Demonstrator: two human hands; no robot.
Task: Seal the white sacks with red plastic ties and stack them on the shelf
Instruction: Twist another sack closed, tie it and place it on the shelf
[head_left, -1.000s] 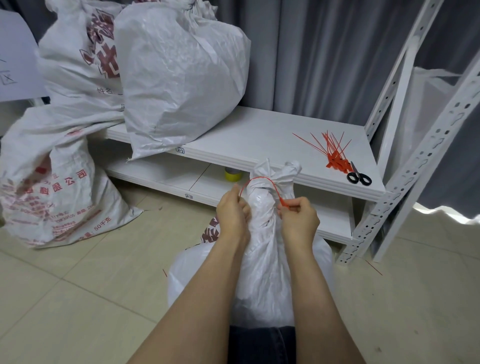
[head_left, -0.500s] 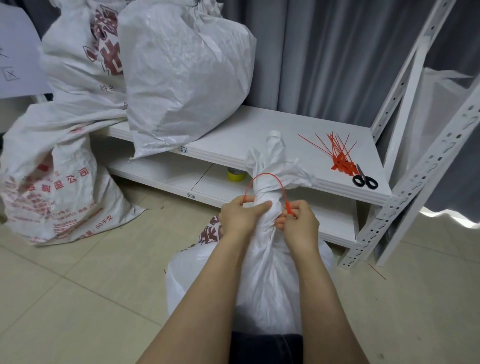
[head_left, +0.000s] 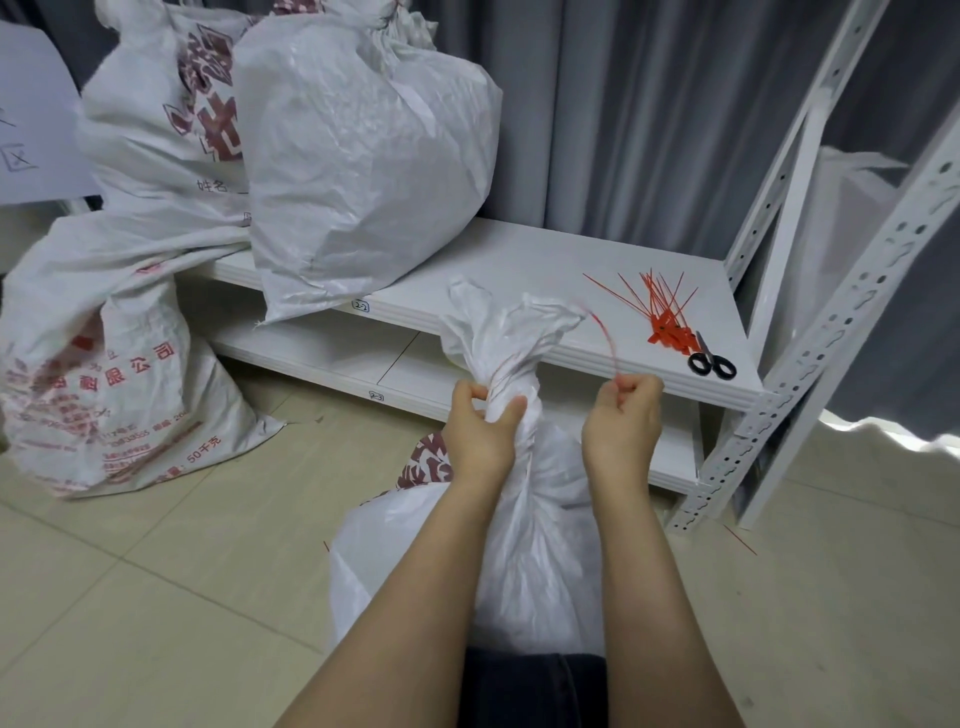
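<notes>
Across the back from ten to three o'clock, white shelf (head_left: 519, 260), bearing two stuffed sacks (head_left: 363, 156) at eleven. Down at nine o'clock on the tiles, another printed sack (head_left: 104, 374), slumped beside the shelf. At six o'clock, between the forearms, upright on the floor just in front of the shelf edge, the sack being sealed (head_left: 519, 561). Left hand (head_left: 480, 431) clamped round its gathered neck (head_left: 506, 353), fingers and thumb closed on the cloth. Right hand (head_left: 623, 415) fisted, pinching the free tail of the red tie (head_left: 609, 338), held out toward three o'clock, clear of the sack. At two o'clock on the board, spare ties (head_left: 665, 312), with black scissors (head_left: 711, 364) just beside them. Changed from half a second back: wide loop above the neck gone, drawn down to a thin red line at the grip, tail now long and curved. Reads as cinched or nearly so. Lifting onto the shelf not yet done.
</notes>
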